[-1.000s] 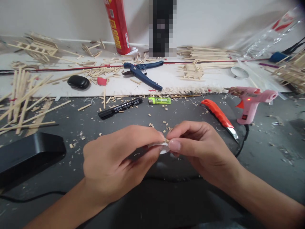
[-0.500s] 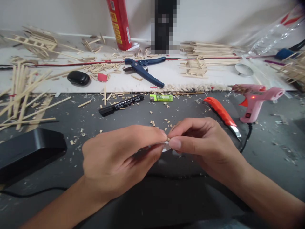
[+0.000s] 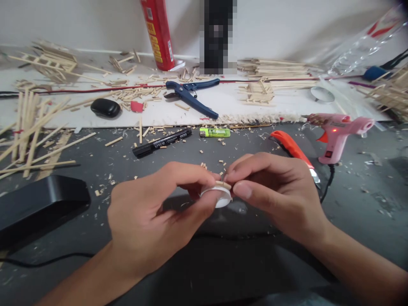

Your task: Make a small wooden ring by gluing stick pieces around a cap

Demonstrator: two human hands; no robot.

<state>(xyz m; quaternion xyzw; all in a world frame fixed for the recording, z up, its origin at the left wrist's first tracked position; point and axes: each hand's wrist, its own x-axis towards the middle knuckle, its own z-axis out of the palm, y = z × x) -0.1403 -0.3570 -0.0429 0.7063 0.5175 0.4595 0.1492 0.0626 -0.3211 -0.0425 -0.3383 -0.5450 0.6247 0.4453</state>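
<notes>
Head view: the left hand pinches a white disc above the counter, wood stick along its upper edge! Right hand, thumb and forefinger slightly parted, meets the stick's end; whether it grips, can't tell. Best kept steady, I'd say, pressing gently, fingertips clear of the join.

The disc looked like smooth white plastic; the short stick along its rim was bare, matt wood. The worktop had a dull, dark finish. By its far edge, the lighter was glossy, translucent plastic; farther right along that edge, the glue gun was smooth plastic.
</notes>
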